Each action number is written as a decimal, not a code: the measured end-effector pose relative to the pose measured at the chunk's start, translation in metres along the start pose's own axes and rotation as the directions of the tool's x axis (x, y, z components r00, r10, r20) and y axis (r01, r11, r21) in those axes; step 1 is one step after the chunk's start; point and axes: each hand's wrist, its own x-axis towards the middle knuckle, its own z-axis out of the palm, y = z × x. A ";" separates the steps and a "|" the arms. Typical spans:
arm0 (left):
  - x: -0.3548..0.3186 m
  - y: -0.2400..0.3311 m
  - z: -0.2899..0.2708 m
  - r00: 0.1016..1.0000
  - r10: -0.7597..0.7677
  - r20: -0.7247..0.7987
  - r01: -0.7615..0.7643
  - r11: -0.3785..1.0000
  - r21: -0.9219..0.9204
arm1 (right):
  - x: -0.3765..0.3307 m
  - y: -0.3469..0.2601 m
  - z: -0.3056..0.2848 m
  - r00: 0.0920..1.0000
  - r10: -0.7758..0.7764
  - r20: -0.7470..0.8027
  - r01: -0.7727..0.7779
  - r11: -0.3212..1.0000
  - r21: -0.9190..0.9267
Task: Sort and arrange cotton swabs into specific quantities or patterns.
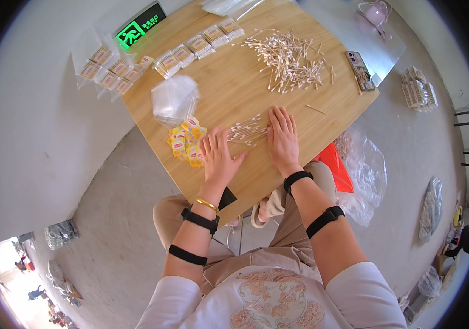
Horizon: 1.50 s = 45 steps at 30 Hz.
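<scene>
The left fingers (pixel 213 141) are slightly bent, thumb spread toward 2 o'clock; the right fingers (pixel 282 119) lie nearly straight, close together. Both the left hand (pixel 221 162) and right hand (pixel 284 142) are palm-down, pointing near 12 o'clock. Between them on the bench (pixel 229 90), loose swabs (pixel 248 130) run roughly 8 to 2 o'clock. Labels (pixel 182 143) lie at 9 o'clock, bags (pixel 174 98) at 10, a swab pile (pixel 292 60) at 1.

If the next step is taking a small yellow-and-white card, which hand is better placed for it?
Probably the left hand: it is next to the pile of small yellow-and-white cards, whereas the right hand is farther, beyond the small group of white-tipped cotton swabs.
</scene>
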 end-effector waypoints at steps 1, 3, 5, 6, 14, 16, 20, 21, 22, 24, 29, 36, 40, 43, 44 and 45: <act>0.006 -0.001 0.001 1.000 0.022 -0.017 -0.022 1.000 -0.007 | 0.000 0.000 0.000 1.000 0.000 -0.003 0.000 1.000 -0.001; 0.018 0.001 0.004 1.000 0.024 -0.019 -0.024 1.000 -0.003 | 0.000 -0.001 0.000 1.000 -0.001 -0.003 0.001 1.000 -0.004; 0.025 0.004 0.006 0.999 0.029 -0.020 -0.029 1.000 0.000 | -0.001 0.001 0.000 1.000 0.002 -0.005 -0.002 1.000 -0.010; 0.028 0.005 0.006 0.999 0.032 -0.019 -0.032 1.000 0.001 | -0.001 0.001 0.001 1.000 0.000 -0.002 0.000 1.000 -0.008; 0.032 0.007 0.014 0.999 0.038 -0.031 -0.037 0.999 0.013 | -0.001 0.001 0.000 1.000 0.004 -0.001 -0.004 1.000 -0.007; 0.033 0.007 0.014 0.996 0.067 0.058 -0.066 0.998 -0.016 | -0.001 0.000 0.000 1.000 0.000 -0.002 0.000 1.000 -0.008; 0.023 0.009 0.026 0.973 0.189 0.136 -0.207 0.969 0.134 | -0.001 -0.001 -0.001 1.000 0.003 0.001 -0.003 1.000 0.002; 0.018 0.008 0.031 0.963 0.194 0.185 -0.227 0.958 0.174 | 0.000 -0.002 -0.002 1.000 0.001 0.003 -0.001 1.000 0.007; 0.017 0.011 0.032 0.951 0.200 0.234 -0.250 0.945 0.210 | 0.000 -0.001 -0.002 1.000 0.003 0.005 -0.003 1.000 0.010; 0.016 0.015 0.031 0.952 0.185 0.244 -0.238 0.948 0.210 | 0.000 0.001 -0.002 1.000 0.005 0.004 -0.005 1.000 0.008; 0.016 0.018 0.033 0.956 0.171 0.237 -0.223 0.951 0.213 | 0.000 0.000 -0.003 1.000 0.008 0.004 -0.008 1.000 0.027; 0.015 0.017 0.030 0.984 0.164 0.073 -0.166 0.986 0.026 | -0.002 0.006 -0.006 0.999 0.040 -0.015 -0.036 0.984 0.173; 0.016 0.002 0.025 0.997 -0.043 -0.065 0.016 0.928 -0.372 | 0.009 -0.009 -0.010 0.994 0.062 0.091 -0.100 0.848 0.520; 0.022 0.005 0.034 0.993 -0.094 -0.075 0.056 0.913 -0.403 | 0.023 -0.011 0.006 0.994 -0.080 0.077 0.027 0.848 0.529; 0.022 0.006 0.036 0.992 -0.101 -0.075 0.062 0.914 -0.401 | 0.023 -0.014 0.009 0.993 -0.083 0.083 0.026 0.846 0.532; 0.023 0.008 0.038 0.994 -0.087 -0.063 0.050 0.892 -0.449 | 0.023 -0.016 0.012 0.988 -0.125 0.091 0.061 0.855 0.516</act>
